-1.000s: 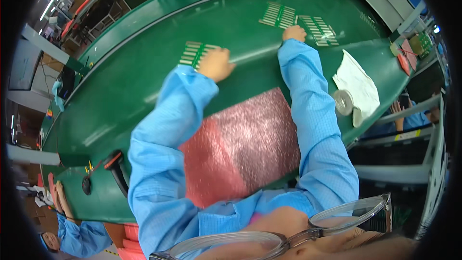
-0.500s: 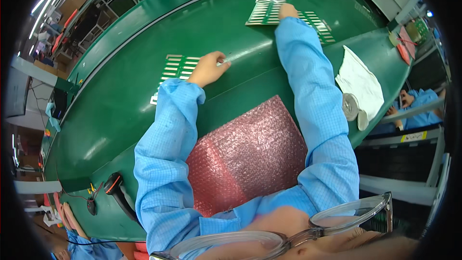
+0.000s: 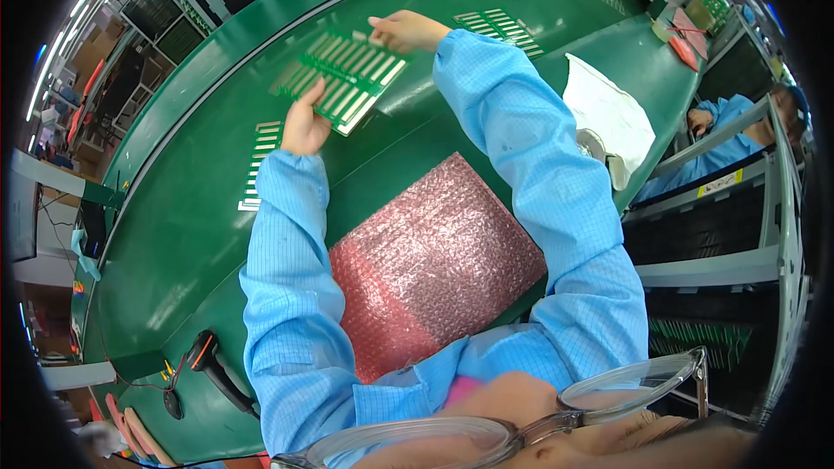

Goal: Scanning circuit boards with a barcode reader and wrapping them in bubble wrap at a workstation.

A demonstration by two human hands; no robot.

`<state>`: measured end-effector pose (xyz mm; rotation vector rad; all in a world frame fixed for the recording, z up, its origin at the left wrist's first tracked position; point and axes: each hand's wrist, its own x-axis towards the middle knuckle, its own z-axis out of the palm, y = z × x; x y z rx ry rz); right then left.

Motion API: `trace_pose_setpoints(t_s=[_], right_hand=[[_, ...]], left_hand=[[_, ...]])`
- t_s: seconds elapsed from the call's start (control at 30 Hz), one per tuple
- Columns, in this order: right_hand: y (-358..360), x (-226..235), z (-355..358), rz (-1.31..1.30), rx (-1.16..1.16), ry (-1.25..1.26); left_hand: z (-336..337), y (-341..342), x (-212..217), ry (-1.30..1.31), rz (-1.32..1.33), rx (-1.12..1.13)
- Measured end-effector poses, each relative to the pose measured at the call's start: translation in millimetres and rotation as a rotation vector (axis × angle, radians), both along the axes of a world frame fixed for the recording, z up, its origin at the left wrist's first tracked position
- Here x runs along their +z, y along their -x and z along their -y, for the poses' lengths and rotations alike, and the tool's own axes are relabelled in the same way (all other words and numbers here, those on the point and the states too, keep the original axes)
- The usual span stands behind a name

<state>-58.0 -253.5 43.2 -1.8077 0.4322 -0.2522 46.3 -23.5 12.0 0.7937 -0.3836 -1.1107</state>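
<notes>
Two hands, left hand [image 3: 304,126] and right hand [image 3: 404,32], grip one green circuit panel [image 3: 341,78]; fingertips hidden behind it.

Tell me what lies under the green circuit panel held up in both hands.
Under the green circuit panel shows the green conveyor belt, with another panel lying beside the left hand. What sits directly beneath the raised panel is hidden.

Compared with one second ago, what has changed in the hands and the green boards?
Both hands came together and took hold of one green slotted circuit panel, lifted off the belt: the left hand holds its lower edge, the right hand its upper corner. Earlier each hand rested on a separate panel lying flat. The pink bubble-wrap sheet, the white cloth and the black handheld scanner stayed where they were.
</notes>
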Motion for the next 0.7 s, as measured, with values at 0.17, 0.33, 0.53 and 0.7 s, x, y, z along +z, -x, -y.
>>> trace_pose_setpoints(t_s=[0.17, 0.33, 0.53, 0.7], right_hand=[[88, -80, 174, -0.534, -1.022, 1.222], [94, -135, 192, -0.835, -1.163, 1.275], [121, -140, 215, -0.700, -1.433, 1.247], [97, -88, 194, -0.418, -1.098, 1.097]], left_hand=[[-18, 39, 16, -0.119, 0.102, 0.141], [-122, 49, 32, -0.268, -0.003, 0.124], [-154, 86, 34, -0.305, -0.006, 0.158], [-177, 95, 32, -0.335, -0.003, 0.168]])
